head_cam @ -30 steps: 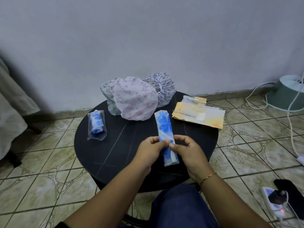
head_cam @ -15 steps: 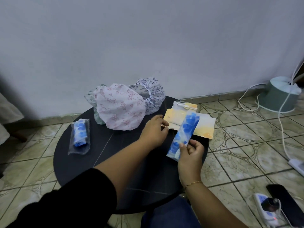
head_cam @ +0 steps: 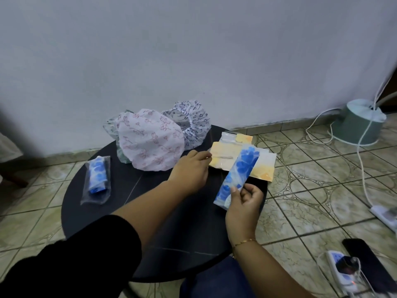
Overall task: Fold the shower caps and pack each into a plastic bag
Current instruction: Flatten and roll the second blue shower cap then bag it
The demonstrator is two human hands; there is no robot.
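Over the bench's (head_cam: 150,211) right edge, right hand (head_cam: 245,203) pinches folded blue cap (head_cam: 238,171), held tilted. Left hand (head_cam: 190,171) fingers pinch the bags' (head_cam: 223,163) near-left edge.

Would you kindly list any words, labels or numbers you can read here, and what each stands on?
None can be read.
Bag stack: orange patches only, no text readable.
Power strip: blue marking, too blurred.
Folded cap and packed cap: blue flower print only.
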